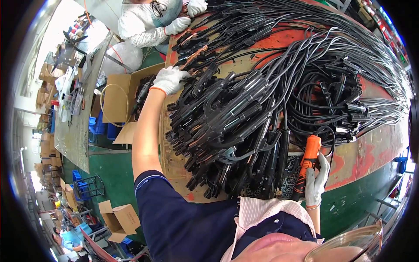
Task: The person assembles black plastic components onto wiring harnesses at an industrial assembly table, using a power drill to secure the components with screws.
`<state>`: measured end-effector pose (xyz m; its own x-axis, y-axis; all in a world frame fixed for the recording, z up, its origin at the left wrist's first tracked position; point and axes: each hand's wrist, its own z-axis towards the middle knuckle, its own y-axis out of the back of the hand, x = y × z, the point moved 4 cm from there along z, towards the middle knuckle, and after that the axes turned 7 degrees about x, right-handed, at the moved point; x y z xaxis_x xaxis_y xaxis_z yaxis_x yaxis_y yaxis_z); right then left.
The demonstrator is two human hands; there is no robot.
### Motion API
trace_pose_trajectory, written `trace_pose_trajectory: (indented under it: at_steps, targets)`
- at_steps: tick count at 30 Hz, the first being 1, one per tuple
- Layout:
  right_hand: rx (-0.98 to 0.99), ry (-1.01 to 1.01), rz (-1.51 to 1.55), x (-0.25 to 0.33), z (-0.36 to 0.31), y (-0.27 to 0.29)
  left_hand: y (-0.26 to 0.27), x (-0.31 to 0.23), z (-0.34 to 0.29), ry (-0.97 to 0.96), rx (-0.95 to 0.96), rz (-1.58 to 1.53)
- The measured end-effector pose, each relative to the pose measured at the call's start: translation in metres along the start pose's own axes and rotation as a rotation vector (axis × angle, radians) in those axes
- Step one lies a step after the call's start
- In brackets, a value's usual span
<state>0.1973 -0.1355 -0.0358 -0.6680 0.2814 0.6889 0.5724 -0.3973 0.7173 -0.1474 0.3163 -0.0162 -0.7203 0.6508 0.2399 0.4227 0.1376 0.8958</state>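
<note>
By the table, right hand partly closed on orange tool

Open cardboard box on green floor; grey table left.

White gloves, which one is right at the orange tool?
The one on your right hand, beside the orange tool; your left hand and the co-worker's gloves are well away.
</note>
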Motion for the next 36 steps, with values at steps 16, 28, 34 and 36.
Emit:
trace_pose_trajectory:
  at_steps: [16,28,34,36]
  targets:
    - [-0.069,0.047,0.146,-0.006,-0.005,0.005,0.023,0.022,0.034,0.202,-0.451,-0.781]
    - [-0.048,-0.022,0.216,-0.008,-0.005,-0.001,0.007,-0.033,0.029,-0.243,0.132,-0.224]
    - [-0.039,0.001,0.122,-0.007,-0.002,0.001,0.020,-0.030,0.018,-0.065,0.115,0.159]
    - [-0.030,-0.007,0.127,-0.005,0.000,0.000,0.013,-0.029,0.019,-0.064,0.036,0.191]
